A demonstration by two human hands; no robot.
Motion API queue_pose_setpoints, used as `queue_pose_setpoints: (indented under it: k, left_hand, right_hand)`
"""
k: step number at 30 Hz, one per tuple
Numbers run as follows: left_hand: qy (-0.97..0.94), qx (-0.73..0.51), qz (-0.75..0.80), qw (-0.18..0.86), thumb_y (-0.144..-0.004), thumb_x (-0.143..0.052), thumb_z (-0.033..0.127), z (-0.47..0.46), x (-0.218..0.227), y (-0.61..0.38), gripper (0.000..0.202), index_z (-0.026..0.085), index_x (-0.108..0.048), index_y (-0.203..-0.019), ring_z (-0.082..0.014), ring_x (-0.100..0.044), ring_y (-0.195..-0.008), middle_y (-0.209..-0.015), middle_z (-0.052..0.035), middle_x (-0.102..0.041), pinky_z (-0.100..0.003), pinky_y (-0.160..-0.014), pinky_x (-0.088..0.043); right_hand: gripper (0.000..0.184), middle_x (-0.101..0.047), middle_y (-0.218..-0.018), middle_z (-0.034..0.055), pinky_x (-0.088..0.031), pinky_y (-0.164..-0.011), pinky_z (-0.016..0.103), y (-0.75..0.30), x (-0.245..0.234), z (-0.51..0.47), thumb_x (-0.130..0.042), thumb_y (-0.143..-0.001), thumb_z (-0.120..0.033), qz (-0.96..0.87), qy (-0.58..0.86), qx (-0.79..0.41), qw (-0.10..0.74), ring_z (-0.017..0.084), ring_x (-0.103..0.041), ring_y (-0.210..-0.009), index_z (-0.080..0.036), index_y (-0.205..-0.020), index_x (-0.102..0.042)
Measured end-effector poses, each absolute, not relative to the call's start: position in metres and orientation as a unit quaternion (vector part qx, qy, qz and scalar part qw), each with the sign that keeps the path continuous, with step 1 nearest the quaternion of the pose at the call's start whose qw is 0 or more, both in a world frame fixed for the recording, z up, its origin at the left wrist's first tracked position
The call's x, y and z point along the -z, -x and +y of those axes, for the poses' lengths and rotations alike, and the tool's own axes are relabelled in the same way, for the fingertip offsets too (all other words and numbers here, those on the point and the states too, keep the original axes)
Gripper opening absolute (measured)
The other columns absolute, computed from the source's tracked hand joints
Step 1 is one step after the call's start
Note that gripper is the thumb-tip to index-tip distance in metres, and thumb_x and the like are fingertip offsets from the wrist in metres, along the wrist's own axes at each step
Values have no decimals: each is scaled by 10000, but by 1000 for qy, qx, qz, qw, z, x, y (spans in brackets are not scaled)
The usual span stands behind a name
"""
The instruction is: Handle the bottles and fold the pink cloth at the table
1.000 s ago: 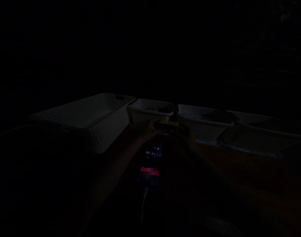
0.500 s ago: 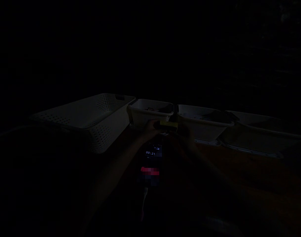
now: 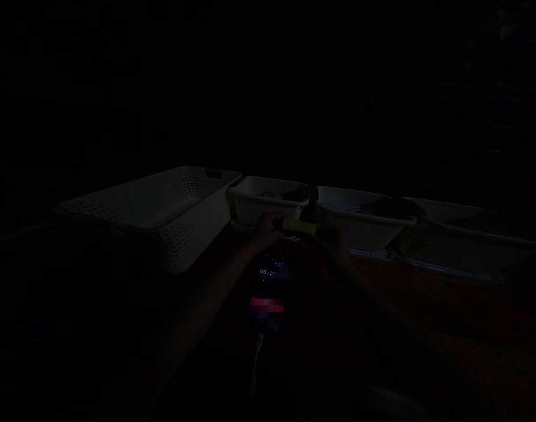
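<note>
Head view, very dark. Left hand (image 3: 268, 230): closed around one end of a small yellow-green object (image 3: 299, 227). Right hand (image 3: 333, 243): at the other end, grip too dim to tell. Object held above a lit timer display (image 3: 268, 272), just before the small white bin (image 3: 268, 205). Perforated basket (image 3: 162, 205) left. Advice, as judgement: keep both hands steady and the object level.

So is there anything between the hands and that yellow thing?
No. The left hand and right hand both grip the yellow thing directly, above the lit phone. It is too dark to see more.
</note>
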State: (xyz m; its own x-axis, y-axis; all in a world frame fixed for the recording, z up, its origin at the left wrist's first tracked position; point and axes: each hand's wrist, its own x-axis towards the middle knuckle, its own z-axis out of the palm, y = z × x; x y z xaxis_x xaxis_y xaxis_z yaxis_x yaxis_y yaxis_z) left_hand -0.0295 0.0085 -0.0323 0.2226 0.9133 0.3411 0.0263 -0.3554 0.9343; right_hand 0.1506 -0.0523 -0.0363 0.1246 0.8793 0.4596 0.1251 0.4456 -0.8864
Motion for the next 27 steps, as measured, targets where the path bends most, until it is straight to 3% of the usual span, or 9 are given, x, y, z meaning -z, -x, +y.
queue_pose_setpoints:
  k: [9, 19, 23, 27]
  left_hand:
    - [-635, -514, 376, 438, -478, -815, 148, 6, 31, 29, 446, 128, -689, -906, -233, -652, -922, -913, -32, -714, -367, -867, -509]
    - [-662, -499, 317, 461, -561, -823, 242, 4, 33, 27, 551, 131, -646, -1071, -247, -617, -1063, -1114, -91, -679, -419, -969, -458]
    - [-662, -494, 310, 471, -576, -826, 281, 6, 33, 26, 533, 133, -651, -1057, -241, -630, -1035, -1106, -103, -684, -418, -947, -472]
    - [-657, -501, 318, 465, -559, -826, 254, 5, 31, 26, 419, 126, -684, -933, -248, -655, -967, -973, -70, -720, -403, -897, -498]
  right_hand:
    - [286, -651, -758, 42, -473, -613, 269, -150, 37, -51, -769, -624, -366, -581, 442, -302, 613, 158, -605, -681, -151, -739, -618]
    - [333, -656, -774, 59, -463, -606, 267, -154, 38, -47, -772, -606, -387, -568, 457, -315, 608, 167, -605, -694, -142, -776, -623]
    - [303, -652, -758, 50, -467, -606, 265, -153, 38, -47, -766, -611, -362, -568, 458, -311, 610, 157, -599, -681, -147, -764, -616]
    - [279, -653, -762, 47, -467, -592, 257, -153, 38, -48, -765, -618, -359, -580, 456, -306, 602, 155, -598, -684, -158, -747, -624]
